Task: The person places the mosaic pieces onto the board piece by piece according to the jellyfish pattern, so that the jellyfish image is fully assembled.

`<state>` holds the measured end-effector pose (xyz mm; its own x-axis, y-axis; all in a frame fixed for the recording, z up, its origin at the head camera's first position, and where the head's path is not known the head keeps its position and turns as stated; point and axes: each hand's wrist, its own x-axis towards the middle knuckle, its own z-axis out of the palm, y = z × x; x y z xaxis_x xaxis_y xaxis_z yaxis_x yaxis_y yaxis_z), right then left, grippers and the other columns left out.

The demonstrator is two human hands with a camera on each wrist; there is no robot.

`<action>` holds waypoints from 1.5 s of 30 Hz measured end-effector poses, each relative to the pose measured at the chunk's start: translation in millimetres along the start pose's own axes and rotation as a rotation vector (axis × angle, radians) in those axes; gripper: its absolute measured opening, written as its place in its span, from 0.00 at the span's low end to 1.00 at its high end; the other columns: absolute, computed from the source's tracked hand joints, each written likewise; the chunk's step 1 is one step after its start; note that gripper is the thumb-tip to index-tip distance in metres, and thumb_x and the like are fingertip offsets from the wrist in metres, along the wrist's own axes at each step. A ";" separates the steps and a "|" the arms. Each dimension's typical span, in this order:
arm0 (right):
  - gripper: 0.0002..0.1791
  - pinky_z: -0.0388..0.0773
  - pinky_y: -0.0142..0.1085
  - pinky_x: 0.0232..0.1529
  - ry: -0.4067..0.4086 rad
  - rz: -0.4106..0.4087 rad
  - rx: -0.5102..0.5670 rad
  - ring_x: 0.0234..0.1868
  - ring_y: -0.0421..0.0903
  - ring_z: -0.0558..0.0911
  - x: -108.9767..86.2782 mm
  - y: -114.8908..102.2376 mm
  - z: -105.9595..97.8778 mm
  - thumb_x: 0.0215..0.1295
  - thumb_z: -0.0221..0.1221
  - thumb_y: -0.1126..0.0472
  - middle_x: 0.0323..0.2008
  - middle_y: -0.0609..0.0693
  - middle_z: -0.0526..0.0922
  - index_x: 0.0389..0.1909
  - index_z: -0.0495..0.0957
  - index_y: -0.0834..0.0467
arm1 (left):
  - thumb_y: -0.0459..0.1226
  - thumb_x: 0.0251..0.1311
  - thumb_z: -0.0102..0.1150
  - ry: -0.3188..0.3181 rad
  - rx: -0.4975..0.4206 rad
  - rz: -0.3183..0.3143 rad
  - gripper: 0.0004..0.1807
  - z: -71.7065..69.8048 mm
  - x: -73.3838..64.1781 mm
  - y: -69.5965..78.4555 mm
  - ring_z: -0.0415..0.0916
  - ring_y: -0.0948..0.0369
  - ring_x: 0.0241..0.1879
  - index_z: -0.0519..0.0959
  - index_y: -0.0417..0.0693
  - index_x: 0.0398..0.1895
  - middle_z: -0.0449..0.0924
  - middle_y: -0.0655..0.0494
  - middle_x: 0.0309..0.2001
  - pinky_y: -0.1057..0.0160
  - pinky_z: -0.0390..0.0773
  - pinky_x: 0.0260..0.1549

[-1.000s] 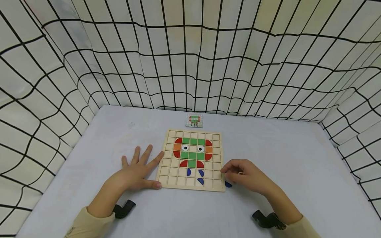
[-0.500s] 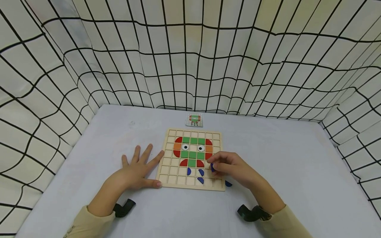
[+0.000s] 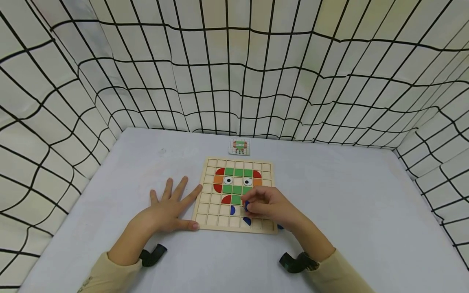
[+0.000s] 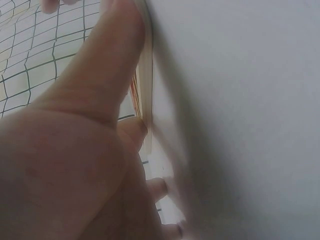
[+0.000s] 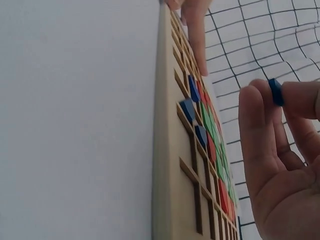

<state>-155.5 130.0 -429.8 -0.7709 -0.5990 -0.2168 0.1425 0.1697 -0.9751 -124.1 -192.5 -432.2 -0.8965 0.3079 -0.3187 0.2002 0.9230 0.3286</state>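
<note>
A wooden grid board (image 3: 212, 221) lies on the white table, with green, red and orange pieces and two eye pieces set in its squares. My left hand (image 3: 163, 213) lies spread at the board's left side, thumb and index finger touching its edge. Over the lower middle squares, my right hand (image 3: 272, 208) pinches a blue half-round piece (image 5: 275, 92) between thumb and finger, raised above the board. Two blue pieces show on the board in the head view, one at left (image 3: 232, 210). A third blue piece (image 5: 201, 135) appears in the right wrist view; the hand hides it from the head.
A small pattern card (image 3: 239, 147) lies behind the board. Another blue piece (image 3: 280, 226) sits on the table against the board's right edge, partly covered by the right arm. Black netting (image 3: 234, 81) over white cloth encloses the table's back and sides.
My right hand has moved left from beside the board's right edge to over its lower middle, carrying a blue half-round piece. The left hand has stayed in place.
</note>
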 end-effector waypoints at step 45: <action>0.07 0.69 0.28 0.28 0.050 -0.172 -1.003 0.27 0.34 0.72 15.4 -6.0 48.8 0.57 0.71 0.58 0.20 0.34 0.73 0.37 0.88 0.49 | 0.70 0.44 0.65 0.003 0.010 0.002 0.61 -1.8 -1.9 3.7 0.25 0.26 0.74 0.50 0.62 0.80 0.33 0.35 0.79 0.16 0.30 0.56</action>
<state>-137.9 81.6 -429.5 -0.7604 -0.6473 -0.0527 -0.5410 0.6763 -0.4999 -122.3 -190.1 -428.8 -0.8974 0.3090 -0.3151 0.2059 0.9246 0.3206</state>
